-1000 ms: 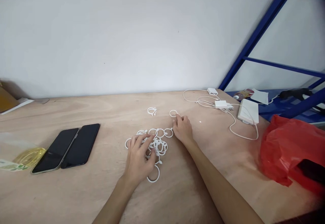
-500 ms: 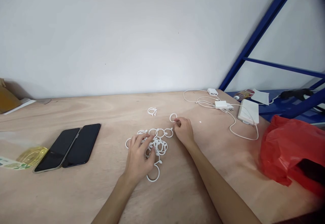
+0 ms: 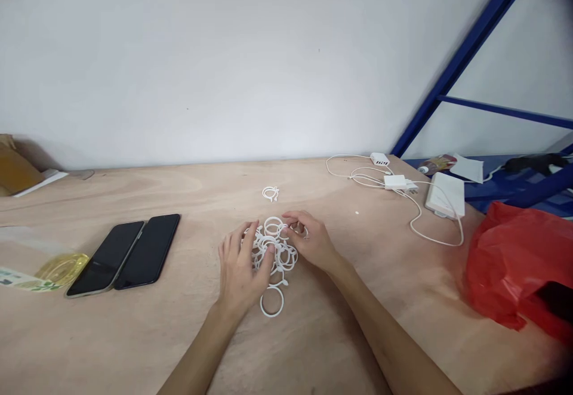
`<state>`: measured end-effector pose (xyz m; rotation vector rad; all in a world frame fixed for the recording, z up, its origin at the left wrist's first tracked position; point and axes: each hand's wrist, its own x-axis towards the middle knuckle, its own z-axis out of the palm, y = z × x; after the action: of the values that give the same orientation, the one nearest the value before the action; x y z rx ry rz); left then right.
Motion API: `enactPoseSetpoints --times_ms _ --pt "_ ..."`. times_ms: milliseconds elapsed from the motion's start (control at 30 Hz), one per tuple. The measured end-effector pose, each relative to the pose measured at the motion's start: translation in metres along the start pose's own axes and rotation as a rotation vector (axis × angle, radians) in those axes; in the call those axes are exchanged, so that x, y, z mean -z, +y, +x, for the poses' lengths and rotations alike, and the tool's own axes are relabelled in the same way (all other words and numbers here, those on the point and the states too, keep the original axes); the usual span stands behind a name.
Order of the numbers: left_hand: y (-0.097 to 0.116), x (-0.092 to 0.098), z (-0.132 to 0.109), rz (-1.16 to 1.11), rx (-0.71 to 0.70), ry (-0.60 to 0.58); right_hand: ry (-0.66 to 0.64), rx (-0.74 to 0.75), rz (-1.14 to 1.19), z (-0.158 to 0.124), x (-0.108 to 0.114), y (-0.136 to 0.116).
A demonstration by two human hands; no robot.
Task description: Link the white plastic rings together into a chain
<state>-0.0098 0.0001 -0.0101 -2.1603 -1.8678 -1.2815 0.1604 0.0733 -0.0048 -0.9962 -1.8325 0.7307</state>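
Note:
A heap of several white plastic rings (image 3: 274, 246) lies in the middle of a plywood table (image 3: 313, 335). My left hand (image 3: 239, 269) rests on the heap's left side, its fingers spread and curled over the rings. My right hand (image 3: 308, 240) lies against the heap's right side, its fingertips bent onto the top rings. One single ring (image 3: 271, 301) lies just below the heap near my left wrist. A small separate ring cluster (image 3: 270, 193) sits farther back on the table.
Two dark phones (image 3: 128, 255) lie side by side at the left, next to a yellowish clear packet (image 3: 54, 268). White chargers and cables (image 3: 403, 189) and a white box (image 3: 445, 195) lie at the back right. A red plastic bag (image 3: 519, 264) and a blue metal frame (image 3: 465, 49) stand at the right.
My right hand has come in from the back right, bringing a lone ring to the heap. The loose rings are now bunched closer together between both hands.

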Motion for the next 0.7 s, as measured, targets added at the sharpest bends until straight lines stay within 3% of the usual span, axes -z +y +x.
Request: enactPoseSetpoints --times_ms 267,467,700 --pt "-0.002 0.001 0.0 -0.056 -0.067 -0.161 -0.108 0.092 0.084 -0.001 0.002 -0.018" --pt "0.0 0.002 0.002 -0.11 -0.059 -0.167 -0.138 0.022 0.161 -0.002 0.001 -0.028" --pt "-0.001 0.005 0.005 -0.343 0.063 -0.157 -0.12 -0.162 0.376 -0.004 -0.005 -0.027"
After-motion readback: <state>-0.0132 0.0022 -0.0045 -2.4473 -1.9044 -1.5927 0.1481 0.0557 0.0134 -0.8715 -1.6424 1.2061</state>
